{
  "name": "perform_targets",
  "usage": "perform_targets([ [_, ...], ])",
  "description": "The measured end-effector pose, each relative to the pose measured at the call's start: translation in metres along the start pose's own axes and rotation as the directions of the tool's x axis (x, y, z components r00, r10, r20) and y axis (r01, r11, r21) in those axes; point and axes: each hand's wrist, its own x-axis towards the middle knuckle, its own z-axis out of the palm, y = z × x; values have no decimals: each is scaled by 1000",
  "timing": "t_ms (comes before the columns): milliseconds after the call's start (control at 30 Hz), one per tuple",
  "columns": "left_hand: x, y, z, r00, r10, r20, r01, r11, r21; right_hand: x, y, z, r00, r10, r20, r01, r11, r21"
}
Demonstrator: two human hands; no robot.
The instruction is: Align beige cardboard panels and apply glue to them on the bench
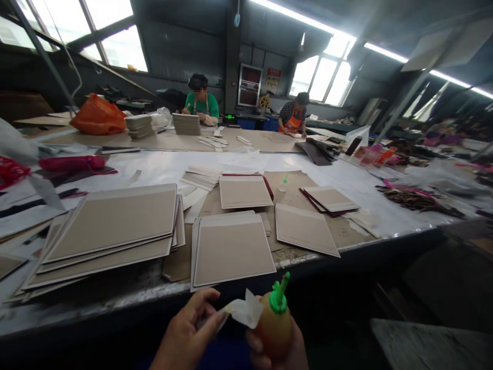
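Note:
At the bottom of the head view, my right hand (296,341) is wrapped round a squeeze bottle (274,329) with a green nozzle cap and amber-brown contents. The bottle stands nearly upright, its nozzle leaning right. My left hand (188,329) pinches a thin whitish strip (248,309), like paper or film, whose loose end touches or overlaps the bottle's left side. Both hands are in front of the table's near edge. Just beyond them lies a beige panel with a pale border (233,249), resting on others. A similar panel (304,231) lies to its right.
A large stack of beige panels (115,221) overhangs the near left edge. Farther back are a panel on a dark red piece (246,191), a small green-tipped bottle (284,182) and an orange bag (98,115). Two people (202,103) work across the table.

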Motion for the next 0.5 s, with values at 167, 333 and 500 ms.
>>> perform_targets([
  [167, 16, 36, -17, 988, 58, -144, -49, 997, 61, -11, -21, -7, 994, -102, -48, 102, 995, 0],
  [333, 20, 37, 2, 990, 125, 64, -137, 965, 224, -21, -33, -19, 976, -172, -130, 177, 984, 30],
  [500, 23, -8, 32, 921, 224, 318, -328, 886, 328, -26, -39, -18, 974, -187, -127, 183, 982, -41],
])
